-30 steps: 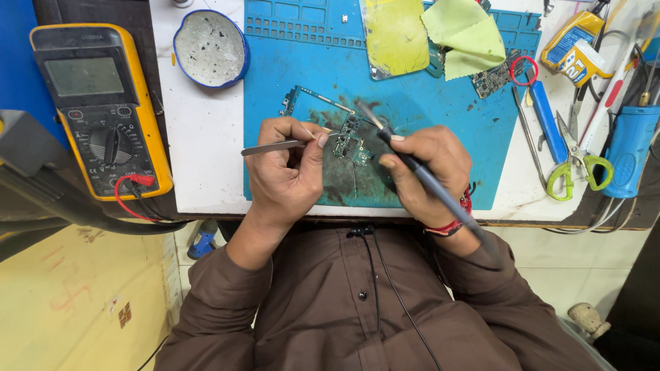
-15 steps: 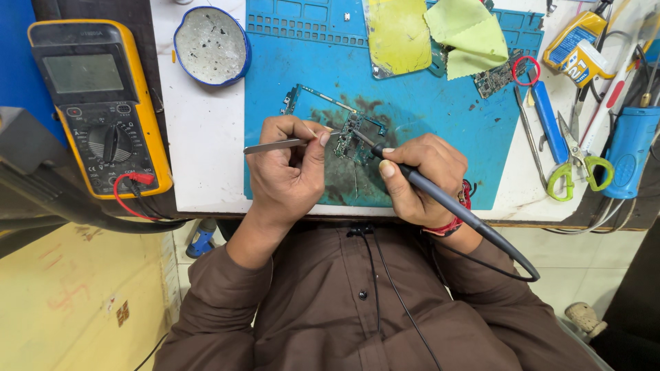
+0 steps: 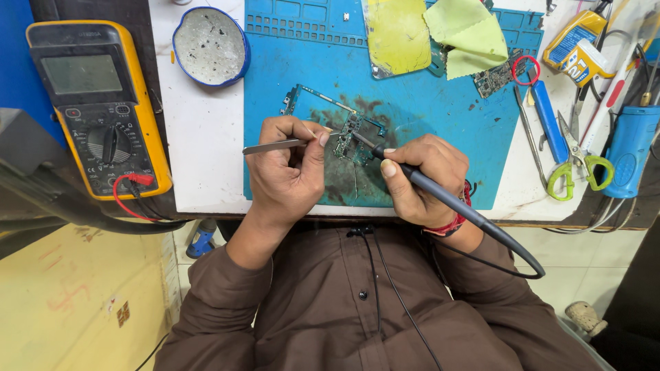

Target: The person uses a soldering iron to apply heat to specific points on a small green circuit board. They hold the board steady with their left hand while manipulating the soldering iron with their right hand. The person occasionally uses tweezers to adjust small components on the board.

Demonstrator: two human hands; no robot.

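Observation:
A small green circuit board [image 3: 352, 132] lies on the blue work mat [image 3: 426, 117]. My left hand [image 3: 289, 172] pinches metal tweezers [image 3: 271, 145], their tips reaching towards the board's left side. My right hand [image 3: 423, 178] grips a dark soldering iron [image 3: 440, 196] like a pen, its thin tip touching the middle of the board. The iron's black cable [image 3: 515, 264] loops down over my right sleeve. Both hands rest on the mat's near edge.
A yellow multimeter [image 3: 96, 103] with a red lead sits at the left. A round blue tin [image 3: 210, 45] stands behind it. Yellow cloths [image 3: 464, 31], another circuit board [image 3: 491, 79], a blue-handled tool [image 3: 546, 113], green scissors [image 3: 574, 158] and a blue cylinder [image 3: 629, 151] crowd the right.
The soldering iron has swung down from a raised slant, and its tip now rests on the board. My left hand with the tweezers has barely moved.

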